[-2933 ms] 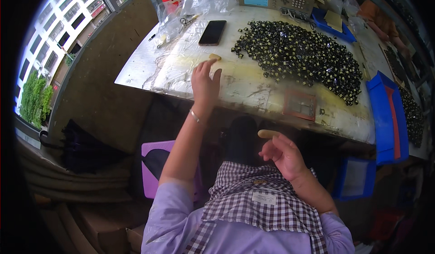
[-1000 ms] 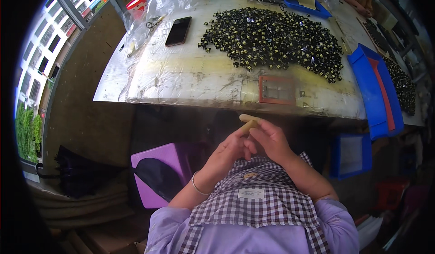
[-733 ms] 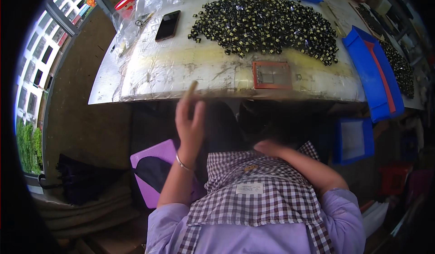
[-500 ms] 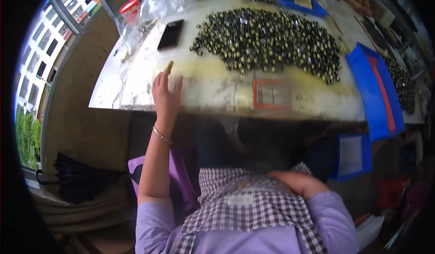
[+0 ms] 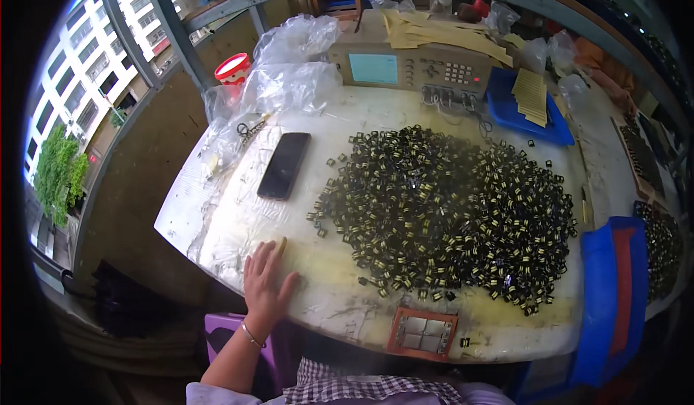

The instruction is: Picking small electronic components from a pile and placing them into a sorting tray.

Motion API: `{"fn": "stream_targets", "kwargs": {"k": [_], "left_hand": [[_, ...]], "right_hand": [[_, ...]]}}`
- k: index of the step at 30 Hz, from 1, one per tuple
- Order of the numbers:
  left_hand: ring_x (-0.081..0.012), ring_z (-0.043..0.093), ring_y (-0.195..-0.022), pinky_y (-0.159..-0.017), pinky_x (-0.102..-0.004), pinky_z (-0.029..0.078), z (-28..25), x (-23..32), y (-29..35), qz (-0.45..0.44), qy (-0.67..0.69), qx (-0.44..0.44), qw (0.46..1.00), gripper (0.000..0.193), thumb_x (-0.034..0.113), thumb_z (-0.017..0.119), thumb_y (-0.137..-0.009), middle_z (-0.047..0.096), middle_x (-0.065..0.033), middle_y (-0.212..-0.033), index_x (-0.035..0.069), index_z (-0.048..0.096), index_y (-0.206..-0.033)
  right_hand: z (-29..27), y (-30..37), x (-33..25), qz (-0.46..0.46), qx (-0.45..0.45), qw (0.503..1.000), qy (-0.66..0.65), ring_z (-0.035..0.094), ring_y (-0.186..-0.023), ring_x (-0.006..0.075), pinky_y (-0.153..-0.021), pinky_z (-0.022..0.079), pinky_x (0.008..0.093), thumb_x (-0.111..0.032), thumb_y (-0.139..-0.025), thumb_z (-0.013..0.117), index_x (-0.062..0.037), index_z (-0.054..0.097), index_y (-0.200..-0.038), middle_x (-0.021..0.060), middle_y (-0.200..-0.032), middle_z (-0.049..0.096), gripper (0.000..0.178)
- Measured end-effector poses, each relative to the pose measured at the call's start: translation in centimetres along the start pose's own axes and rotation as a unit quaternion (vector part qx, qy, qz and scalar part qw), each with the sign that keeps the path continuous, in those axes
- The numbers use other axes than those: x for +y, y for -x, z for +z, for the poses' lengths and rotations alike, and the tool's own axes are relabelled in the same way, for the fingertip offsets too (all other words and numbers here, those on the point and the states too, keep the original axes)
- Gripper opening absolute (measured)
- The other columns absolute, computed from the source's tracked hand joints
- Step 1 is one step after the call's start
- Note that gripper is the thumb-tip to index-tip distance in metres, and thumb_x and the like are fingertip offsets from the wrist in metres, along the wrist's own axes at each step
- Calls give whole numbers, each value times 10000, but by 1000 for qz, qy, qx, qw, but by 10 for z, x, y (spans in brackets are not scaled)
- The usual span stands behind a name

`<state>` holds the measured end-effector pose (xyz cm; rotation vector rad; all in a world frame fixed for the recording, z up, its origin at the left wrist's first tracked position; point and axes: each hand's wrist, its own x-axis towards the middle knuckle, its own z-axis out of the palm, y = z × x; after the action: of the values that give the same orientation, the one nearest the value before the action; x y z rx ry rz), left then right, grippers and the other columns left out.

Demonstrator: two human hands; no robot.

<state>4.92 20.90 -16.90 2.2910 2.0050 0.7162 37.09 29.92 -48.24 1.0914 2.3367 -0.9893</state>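
My left hand (image 5: 267, 282) lies palm down at the near left edge of the worktable, fingers stretched out and holding nothing. One of its fingertips looks yellowish, and a bangle circles the wrist. Beyond it rests a dark phone (image 5: 285, 166), apart from the fingers. To the right spreads a large heap of small black parts with yellow bands (image 5: 448, 217). Near the front edge sits an orange-red frame with silvery metal plates (image 5: 423, 333); one loose part (image 5: 464, 342) lies beside it. My right hand is out of sight.
A bench instrument (image 5: 416, 66) with a screen and keypad stands at the back. Clear plastic bags (image 5: 296, 65) and a red-and-white tub (image 5: 233, 69) occupy the back left. A blue tray (image 5: 520, 108) holds yellow strips. Another blue bin (image 5: 613, 296) stands at the right edge.
My view has tilted up, so the instrument and back of the table now show. My left hand stays spread at the near edge. My right hand, earlier at the apron, has left the view.
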Motion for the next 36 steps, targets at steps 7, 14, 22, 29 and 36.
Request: {"fn": "stream_targets", "kwargs": {"k": [7,14,22,29,36], "left_hand": [[-342,463,-1292,-1092,-452,332,25,-11,-10,44,55,78,994,527,264,684,-857,544,-148,-1347,106,543,-1340],[-345,528,-1185,-1030,-417,392,22,-22,-16,65,64,123,988,463,256,638,-907,580,-179,-1279,93,551,-1330],[-330,566,-1143,-994,-419,427,36,-32,-9,43,109,149,982,500,212,650,-904,587,-161,-1281,129,510,-1377],[-190,600,-736,-684,-309,478,48,83,103,198,373,75,903,92,58,670,-847,627,-82,-795,25,674,-932],[-192,611,-893,-752,-331,489,161,131,155,-400,601,-257,643,472,355,708,-885,601,-44,-1005,70,478,-1183]], "right_hand": [[77,56,-66,25,-6,998,-52,645,-1011,348,-883,502,445,-284,-895,507,-79,673,-1151,193,-1121,664,367],[180,171,-122,125,95,973,-171,639,-1022,367,-893,497,454,-289,-894,546,-87,682,-1128,194,-1104,668,338],[86,446,-198,268,778,530,-203,610,-1064,221,-873,488,344,-123,-941,585,1,572,-1245,133,-1208,625,328],[66,575,-95,198,741,231,-598,498,-1236,344,-953,371,629,-556,-727,760,-67,421,-1406,136,-1400,487,903],[83,580,-79,81,682,199,-700,563,-1113,306,-902,459,481,-327,-761,627,-102,544,-1214,115,-1232,586,512]]}}
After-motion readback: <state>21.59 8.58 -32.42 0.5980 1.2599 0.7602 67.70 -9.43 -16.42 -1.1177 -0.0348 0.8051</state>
